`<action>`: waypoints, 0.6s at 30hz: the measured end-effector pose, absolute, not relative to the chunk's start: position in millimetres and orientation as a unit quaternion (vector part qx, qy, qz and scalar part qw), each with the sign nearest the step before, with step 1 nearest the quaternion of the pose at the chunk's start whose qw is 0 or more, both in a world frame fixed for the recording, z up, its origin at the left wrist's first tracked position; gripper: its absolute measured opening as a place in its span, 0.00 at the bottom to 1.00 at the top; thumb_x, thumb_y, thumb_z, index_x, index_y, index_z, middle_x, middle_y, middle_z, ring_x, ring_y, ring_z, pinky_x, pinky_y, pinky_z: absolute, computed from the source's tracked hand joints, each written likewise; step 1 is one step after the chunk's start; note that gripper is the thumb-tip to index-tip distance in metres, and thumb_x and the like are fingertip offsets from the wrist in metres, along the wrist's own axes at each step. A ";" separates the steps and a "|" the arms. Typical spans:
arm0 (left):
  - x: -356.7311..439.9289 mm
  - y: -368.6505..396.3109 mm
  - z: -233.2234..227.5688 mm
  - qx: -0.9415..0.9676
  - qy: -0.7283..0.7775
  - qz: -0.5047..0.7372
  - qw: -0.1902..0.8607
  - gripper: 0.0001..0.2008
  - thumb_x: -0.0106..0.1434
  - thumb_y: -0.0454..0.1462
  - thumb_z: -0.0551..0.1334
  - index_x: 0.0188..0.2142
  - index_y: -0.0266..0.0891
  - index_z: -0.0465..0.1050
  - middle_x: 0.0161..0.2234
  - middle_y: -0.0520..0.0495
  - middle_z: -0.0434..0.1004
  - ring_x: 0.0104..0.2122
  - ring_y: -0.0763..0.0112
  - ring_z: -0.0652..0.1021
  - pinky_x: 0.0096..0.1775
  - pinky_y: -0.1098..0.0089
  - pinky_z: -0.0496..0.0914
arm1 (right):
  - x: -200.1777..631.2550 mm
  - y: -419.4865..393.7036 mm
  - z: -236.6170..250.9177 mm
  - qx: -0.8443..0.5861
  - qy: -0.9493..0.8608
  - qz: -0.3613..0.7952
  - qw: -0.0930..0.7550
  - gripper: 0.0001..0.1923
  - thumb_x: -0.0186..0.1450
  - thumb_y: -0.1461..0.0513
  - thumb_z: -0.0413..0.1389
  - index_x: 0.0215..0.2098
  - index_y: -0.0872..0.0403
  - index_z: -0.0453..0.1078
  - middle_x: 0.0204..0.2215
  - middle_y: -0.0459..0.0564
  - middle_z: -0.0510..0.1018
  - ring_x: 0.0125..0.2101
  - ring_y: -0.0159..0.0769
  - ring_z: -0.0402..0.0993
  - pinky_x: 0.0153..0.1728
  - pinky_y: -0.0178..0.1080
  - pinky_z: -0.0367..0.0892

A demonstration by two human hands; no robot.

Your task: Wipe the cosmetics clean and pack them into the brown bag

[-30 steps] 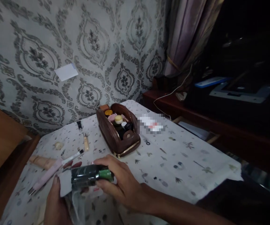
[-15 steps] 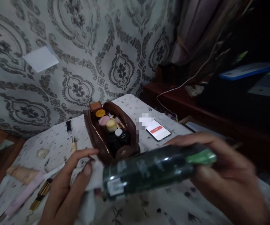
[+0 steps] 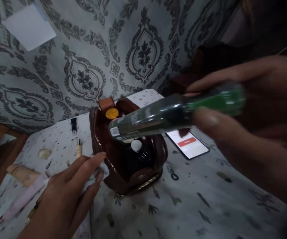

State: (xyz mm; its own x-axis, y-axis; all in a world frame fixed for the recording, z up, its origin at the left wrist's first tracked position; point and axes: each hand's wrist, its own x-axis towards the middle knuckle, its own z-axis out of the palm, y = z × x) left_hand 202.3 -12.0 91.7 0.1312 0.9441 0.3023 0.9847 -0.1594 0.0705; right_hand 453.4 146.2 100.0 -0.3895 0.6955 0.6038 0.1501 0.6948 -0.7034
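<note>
My right hand (image 3: 260, 116) grips a dark green bottle (image 3: 158, 118) by its bright green cap end and holds it tilted over the open brown cosmetic bag (image 3: 103, 156). The bottle's base points down-left, just above the jars and caps inside the bag. My left hand (image 3: 66, 196) rests on the tablecloth beside the bag's left wall and holds a white tissue (image 3: 101, 171) under its fingers. The bag has an orange lid (image 3: 111, 113) and a white cap (image 3: 136, 145) showing inside it.
A phone (image 3: 189, 146) with a lit screen lies right of the bag. Left of the bag lie a small black tube (image 3: 73, 125), a beige stick (image 3: 78, 149), a beige tube (image 3: 22, 173) and a pink tube (image 3: 19, 205). Patterned wallpaper stands close behind the table.
My right hand has lifted the green bottle up and over the open bag. My left hand stayed low by the bag's left side with the tissue. The camera moved closer.
</note>
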 end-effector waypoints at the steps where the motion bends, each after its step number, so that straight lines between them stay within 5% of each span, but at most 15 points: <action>1: 202.7 -12.4 89.4 -0.743 -0.649 -0.148 0.071 0.17 0.72 0.42 0.51 0.59 0.47 0.63 0.44 0.47 0.79 0.38 0.69 0.82 0.35 0.76 0.74 | 440.3 146.4 108.3 -0.265 -0.788 0.255 0.493 0.09 0.68 0.55 0.57 0.45 0.47 0.68 0.36 0.46 0.76 0.32 0.35 0.74 0.30 0.37 0.70; 12: 201.6 -14.2 80.9 -0.738 -0.646 -0.185 0.060 0.18 0.74 0.40 0.48 0.60 0.48 0.62 0.40 0.49 0.75 0.31 0.75 0.80 0.32 0.77 0.72 | 363.7 184.8 119.8 -0.069 -0.921 0.187 0.335 0.07 0.70 0.60 0.55 0.45 0.53 0.65 0.29 0.42 0.73 0.29 0.29 0.70 0.32 0.33 0.64; 18: 201.7 -15.2 81.8 -0.734 -0.654 -0.171 0.069 0.18 0.73 0.39 0.50 0.61 0.49 0.62 0.41 0.49 0.76 0.31 0.74 0.79 0.30 0.77 0.72 | 362.7 175.2 132.0 -0.091 -0.903 0.241 0.345 0.07 0.67 0.61 0.59 0.41 0.55 0.69 0.30 0.40 0.73 0.31 0.27 0.70 0.33 0.32 0.65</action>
